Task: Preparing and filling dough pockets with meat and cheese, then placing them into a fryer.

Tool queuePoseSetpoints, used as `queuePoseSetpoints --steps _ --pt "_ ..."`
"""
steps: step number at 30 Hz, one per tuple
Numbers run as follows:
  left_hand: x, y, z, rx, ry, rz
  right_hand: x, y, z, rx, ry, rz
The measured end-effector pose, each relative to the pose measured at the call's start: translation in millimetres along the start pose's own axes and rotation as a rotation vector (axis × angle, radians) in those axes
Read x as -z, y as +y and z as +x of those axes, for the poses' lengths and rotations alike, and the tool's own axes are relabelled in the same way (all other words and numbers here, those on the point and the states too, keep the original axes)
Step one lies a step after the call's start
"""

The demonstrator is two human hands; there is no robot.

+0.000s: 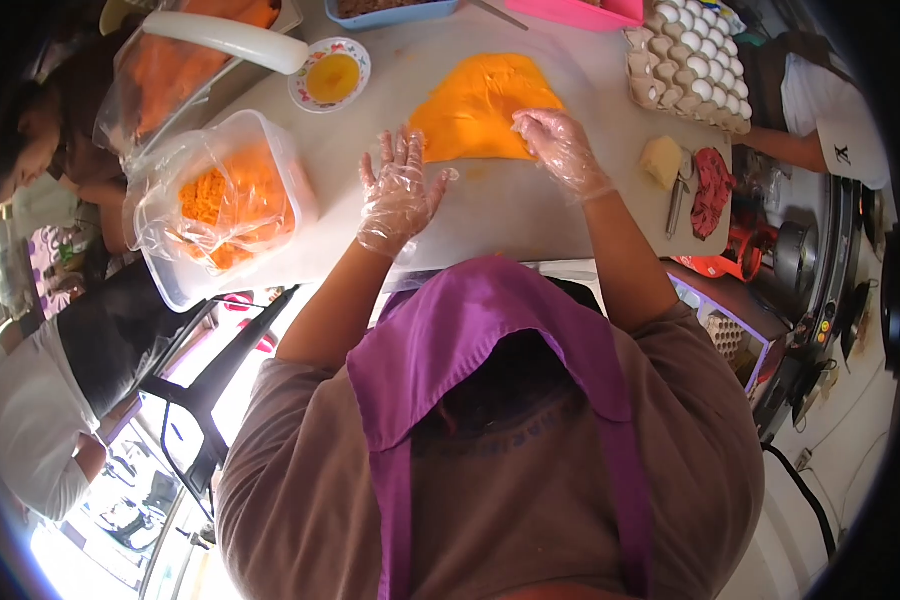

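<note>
A flat sheet of orange dough (pixel 480 105) lies on the pale table, its near edge fairly straight. My left hand (pixel 401 187), in a clear plastic glove, is spread at the sheet's left corner and holds nothing. Also gloved, my right hand (pixel 559 146) has its fingers curled at the sheet's right corner; whether they pinch the dough cannot be told. Beyond my left hand stands a patterned bowl (pixel 367 82) of yellow liquid. A white rolling pin (pixel 225 39) rests over plastic-covered orange dough (pixel 176 75) at the upper left.
A clear plastic tub (pixel 300 180) with orange food under plastic stands left. At the right are stacked egg trays (pixel 649 71), a pale yellow lump (pixel 661 161), a metal-handled tool (pixel 675 208) and a red cloth (pixel 709 195). Blue (pixel 397 15) and pink (pixel 607 19) containers stand beyond. People are at both sides.
</note>
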State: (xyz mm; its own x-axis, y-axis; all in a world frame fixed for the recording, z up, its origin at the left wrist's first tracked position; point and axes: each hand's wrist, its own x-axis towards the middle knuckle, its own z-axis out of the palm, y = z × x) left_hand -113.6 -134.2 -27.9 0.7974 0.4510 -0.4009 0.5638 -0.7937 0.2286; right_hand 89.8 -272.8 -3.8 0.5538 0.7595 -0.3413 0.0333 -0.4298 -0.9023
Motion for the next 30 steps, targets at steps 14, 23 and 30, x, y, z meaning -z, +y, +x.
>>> queuePoseSetpoints --steps 14,23,30 --pt "4 -5 42 -0.258 0.237 -0.350 23 50 21 0.383 0.333 0.270" --pt "-8 30 96 -0.517 0.326 -0.255 -14 66 34 0.715 0.146 -0.822" --pt "-8 33 98 -0.530 0.320 -0.295 -10 63 32 0.682 0.141 -0.746"
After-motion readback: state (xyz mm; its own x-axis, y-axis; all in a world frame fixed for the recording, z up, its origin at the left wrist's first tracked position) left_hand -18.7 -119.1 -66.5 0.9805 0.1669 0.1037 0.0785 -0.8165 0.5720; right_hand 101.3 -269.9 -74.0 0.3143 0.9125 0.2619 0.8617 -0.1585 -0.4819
